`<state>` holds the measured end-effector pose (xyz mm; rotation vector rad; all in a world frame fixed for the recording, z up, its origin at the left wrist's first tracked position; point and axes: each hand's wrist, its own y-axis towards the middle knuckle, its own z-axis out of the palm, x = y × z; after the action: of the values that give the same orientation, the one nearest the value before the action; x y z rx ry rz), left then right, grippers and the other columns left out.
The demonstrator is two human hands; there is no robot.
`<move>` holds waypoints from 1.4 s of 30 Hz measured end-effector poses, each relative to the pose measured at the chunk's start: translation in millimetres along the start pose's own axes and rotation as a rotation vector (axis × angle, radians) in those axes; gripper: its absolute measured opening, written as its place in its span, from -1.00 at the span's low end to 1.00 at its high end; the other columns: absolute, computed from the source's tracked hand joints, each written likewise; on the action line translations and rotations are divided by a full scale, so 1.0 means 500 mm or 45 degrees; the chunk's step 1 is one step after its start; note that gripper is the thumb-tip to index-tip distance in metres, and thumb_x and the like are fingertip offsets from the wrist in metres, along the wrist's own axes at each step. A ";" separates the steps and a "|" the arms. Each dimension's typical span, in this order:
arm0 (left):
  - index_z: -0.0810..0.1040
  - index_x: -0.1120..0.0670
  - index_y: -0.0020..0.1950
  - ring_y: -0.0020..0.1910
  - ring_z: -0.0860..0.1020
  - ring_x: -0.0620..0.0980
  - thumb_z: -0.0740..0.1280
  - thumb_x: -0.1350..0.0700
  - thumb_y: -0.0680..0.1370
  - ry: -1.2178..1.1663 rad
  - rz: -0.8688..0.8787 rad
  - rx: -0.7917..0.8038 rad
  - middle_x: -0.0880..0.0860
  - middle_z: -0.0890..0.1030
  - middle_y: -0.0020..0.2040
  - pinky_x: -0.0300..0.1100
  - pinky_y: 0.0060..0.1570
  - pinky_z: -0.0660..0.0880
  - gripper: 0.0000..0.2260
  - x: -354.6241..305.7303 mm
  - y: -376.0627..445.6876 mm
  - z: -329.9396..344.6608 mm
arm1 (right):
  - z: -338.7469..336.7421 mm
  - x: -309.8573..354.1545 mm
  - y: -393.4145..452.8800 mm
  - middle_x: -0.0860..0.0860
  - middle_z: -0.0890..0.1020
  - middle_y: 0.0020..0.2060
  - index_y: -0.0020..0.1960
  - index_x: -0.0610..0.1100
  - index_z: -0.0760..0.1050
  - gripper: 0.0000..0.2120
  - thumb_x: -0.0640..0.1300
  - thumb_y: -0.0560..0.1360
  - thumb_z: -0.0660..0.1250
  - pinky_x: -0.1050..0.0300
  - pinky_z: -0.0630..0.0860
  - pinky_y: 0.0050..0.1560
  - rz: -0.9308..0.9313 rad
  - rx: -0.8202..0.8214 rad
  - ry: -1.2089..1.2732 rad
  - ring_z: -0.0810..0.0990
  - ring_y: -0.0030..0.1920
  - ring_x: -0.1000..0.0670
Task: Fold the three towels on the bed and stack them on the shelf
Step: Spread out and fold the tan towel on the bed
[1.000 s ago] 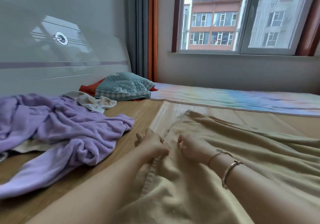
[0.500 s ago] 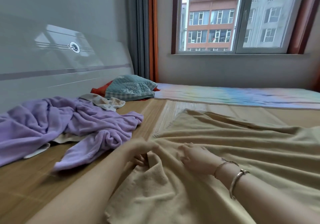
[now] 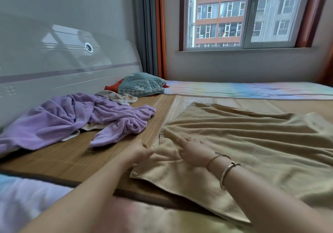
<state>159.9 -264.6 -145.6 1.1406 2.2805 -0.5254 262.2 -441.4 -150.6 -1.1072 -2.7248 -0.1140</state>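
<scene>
A large tan towel [image 3: 252, 142] lies spread and wrinkled over the right of the bed, its near corner hanging past the mat's front edge. My left hand [image 3: 142, 153] holds the towel's left edge, the fingers curled on the cloth and blurred. My right hand [image 3: 194, 151], with bracelets at the wrist, rests flat on the towel just to the right, fingers straight. A crumpled purple towel [image 3: 72, 117] lies at the left near the headboard. A cream towel [image 3: 122, 97] peeks out from under it.
A bamboo mat [image 3: 72, 157] covers the bed. A teal pillow [image 3: 142, 85] sits on something red in the far corner by the grey headboard [image 3: 63, 61]. A pastel sheet [image 3: 252, 90] runs under the window [image 3: 234, 16]. No shelf is in view.
Both hands have drawn the tan towel's left edge toward me, so its near corner now overhangs the mat. My right hand has flattened onto the cloth. The view has tilted down.
</scene>
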 end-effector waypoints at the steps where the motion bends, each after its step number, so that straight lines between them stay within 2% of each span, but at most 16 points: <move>1: 0.47 0.09 -0.33 -0.26 0.53 0.05 0.36 -0.08 0.49 0.045 0.020 -0.116 0.03 0.54 -0.33 -0.22 -0.33 0.35 -0.70 0.011 -0.005 0.001 | -0.001 0.004 -0.012 -0.11 0.31 0.43 0.51 -0.04 0.12 -0.51 0.01 0.61 0.07 -0.13 0.13 0.45 -0.003 0.010 0.010 0.22 0.46 -0.13; 3: 0.51 0.10 -0.19 -0.06 0.58 0.15 0.32 -0.13 0.49 0.165 -0.025 -0.213 0.12 0.62 -0.13 -0.12 -0.13 0.44 -0.71 0.030 -0.019 0.008 | -0.001 0.008 -0.033 -0.12 0.30 0.43 0.53 -0.03 0.07 -0.49 0.05 0.62 0.05 -0.16 0.10 0.46 -0.006 0.026 0.002 0.18 0.48 -0.14; 5: 0.54 0.17 0.03 0.06 0.56 0.19 0.32 -0.21 0.47 0.211 -0.101 -0.245 0.18 0.61 0.06 -0.05 0.04 0.47 -0.56 0.042 -0.031 0.018 | -0.001 0.012 -0.059 -0.12 0.29 0.44 0.53 -0.05 0.08 -0.50 0.06 0.63 0.02 -0.15 0.10 0.47 -0.001 0.052 -0.015 0.18 0.47 -0.14; 9: 0.39 0.22 0.32 0.22 0.50 0.14 0.38 -0.10 0.48 0.186 -0.191 -0.152 0.19 0.51 0.28 -0.16 0.11 0.43 -0.45 0.023 -0.062 0.022 | 0.001 0.006 -0.106 -0.08 0.29 0.45 0.49 -0.06 0.18 -0.52 0.06 0.62 0.02 -0.11 0.16 0.45 0.020 0.058 -0.019 0.23 0.45 -0.12; 11: 0.39 0.24 0.33 0.14 0.50 0.10 0.34 0.03 0.52 0.195 -0.203 -0.057 0.18 0.51 0.25 -0.22 -0.06 0.38 -0.54 0.002 -0.074 0.016 | 0.000 0.002 -0.122 -0.07 0.32 0.43 0.46 -0.06 0.23 -0.55 0.07 0.61 0.05 -0.07 0.22 0.42 0.023 0.041 -0.017 0.28 0.43 -0.12; 14: 0.49 0.25 0.18 -0.06 0.57 0.09 0.34 0.07 0.50 0.062 -0.172 -0.009 0.18 0.61 -0.02 -0.19 -0.30 0.39 -0.66 0.005 -0.081 0.006 | -0.002 0.006 -0.134 -0.07 0.33 0.43 0.46 -0.07 0.23 -0.54 0.07 0.61 0.07 -0.04 0.25 0.41 0.009 0.035 -0.002 0.30 0.42 -0.13; 15: 0.54 0.26 0.11 -0.06 0.59 0.13 0.35 0.02 0.49 0.018 -0.155 -0.077 0.20 0.64 -0.07 -0.16 -0.26 0.45 -0.66 0.019 -0.075 0.001 | -0.003 0.009 -0.135 -0.07 0.33 0.43 0.46 -0.07 0.22 -0.54 0.07 0.62 0.07 -0.03 0.25 0.41 -0.001 0.039 0.009 0.31 0.42 -0.13; 17: 0.56 0.26 0.08 0.09 0.57 0.22 0.37 -0.06 0.47 0.066 -0.157 -0.216 0.28 0.60 0.07 -0.05 0.00 0.49 -0.60 0.046 -0.073 -0.018 | 0.000 0.017 -0.133 -0.07 0.33 0.43 0.46 -0.08 0.22 -0.54 0.07 0.62 0.07 -0.04 0.25 0.41 -0.009 0.052 0.045 0.32 0.41 -0.13; 20: 0.47 0.17 0.27 0.33 0.37 0.25 0.29 0.01 0.52 0.366 -0.285 -0.379 0.20 0.42 0.35 0.02 0.25 0.37 -0.61 0.092 -0.077 -0.041 | 0.011 0.029 -0.134 -0.07 0.38 0.39 0.41 -0.09 0.28 -0.57 0.08 0.61 0.07 -0.07 0.27 0.38 -0.029 0.055 0.031 0.37 0.37 -0.12; 23: 0.31 0.15 0.40 0.39 0.25 0.24 0.18 0.07 0.58 0.593 -0.307 -0.520 0.17 0.27 0.43 0.04 0.32 0.28 -0.60 0.095 -0.097 -0.036 | 0.020 0.036 -0.146 -0.04 0.35 0.41 0.44 -0.07 0.24 -0.55 0.07 0.60 0.09 -0.05 0.26 0.40 -0.058 0.044 0.027 0.34 0.39 -0.11; 26: 0.30 0.11 0.35 0.34 0.29 0.20 0.17 0.12 0.56 0.698 -0.045 -0.609 0.13 0.32 0.38 0.01 0.28 0.29 -0.65 0.053 -0.105 0.000 | 0.005 0.019 -0.174 -0.04 0.32 0.44 0.49 -0.06 0.18 -0.51 0.06 0.61 0.09 -0.04 0.25 0.41 -0.036 -0.023 0.037 0.30 0.42 -0.10; 29: 0.40 0.06 0.28 0.30 0.35 0.15 0.21 0.09 0.55 0.526 0.285 -0.416 0.08 0.40 0.32 -0.01 0.26 0.32 -0.70 -0.039 -0.121 0.072 | -0.026 -0.053 -0.231 -0.06 0.39 0.39 0.46 -0.07 0.25 -0.56 0.02 0.61 0.09 -0.02 0.31 0.36 0.090 -0.174 0.012 0.37 0.37 -0.10; 33: 0.52 0.06 0.18 0.19 0.49 0.06 0.27 -0.03 0.55 0.238 0.604 -0.040 0.05 0.54 0.20 -0.01 0.21 0.44 -0.74 -0.208 -0.187 0.203 | -0.073 -0.228 -0.364 -0.10 0.46 0.30 0.35 -0.12 0.35 -0.63 -0.11 0.56 0.14 0.00 0.37 0.27 0.483 -0.455 -0.124 0.41 0.30 -0.12; 36: 0.51 0.03 0.22 0.18 0.52 0.03 0.26 -0.10 0.56 0.170 0.680 0.095 0.03 0.56 0.21 0.02 0.21 0.46 -0.68 -0.289 -0.212 0.281 | -0.102 -0.338 -0.465 -0.17 0.39 0.32 0.34 -0.16 0.30 -0.61 -0.08 0.53 0.15 -0.06 0.34 0.27 0.890 -0.527 -0.159 0.34 0.32 -0.19; 39: 0.43 0.01 0.35 0.32 0.44 0.08 0.24 -0.20 0.52 0.254 0.658 0.164 0.05 0.47 0.36 0.10 0.32 0.37 -0.53 -0.322 -0.210 0.335 | -0.109 -0.416 -0.550 -0.21 0.33 0.35 0.38 -0.20 0.23 -0.51 0.04 0.54 0.16 -0.09 0.31 0.32 1.227 -0.495 -0.068 0.29 0.35 -0.25; 42: 0.31 -0.02 0.46 0.40 0.36 0.07 0.23 -0.28 0.50 0.290 0.630 0.207 0.02 0.37 0.45 0.10 0.35 0.34 -0.40 -0.322 -0.210 0.353 | -0.098 -0.465 -0.593 -0.20 0.36 0.37 0.44 -0.21 0.19 -0.17 0.32 0.39 0.24 -0.02 0.38 0.30 1.225 -0.392 0.245 0.38 0.34 -0.22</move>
<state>205.2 -519.8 -174.0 1.8560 2.0460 -0.4033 225.7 -819.6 -150.8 -2.2066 -1.7836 -0.4586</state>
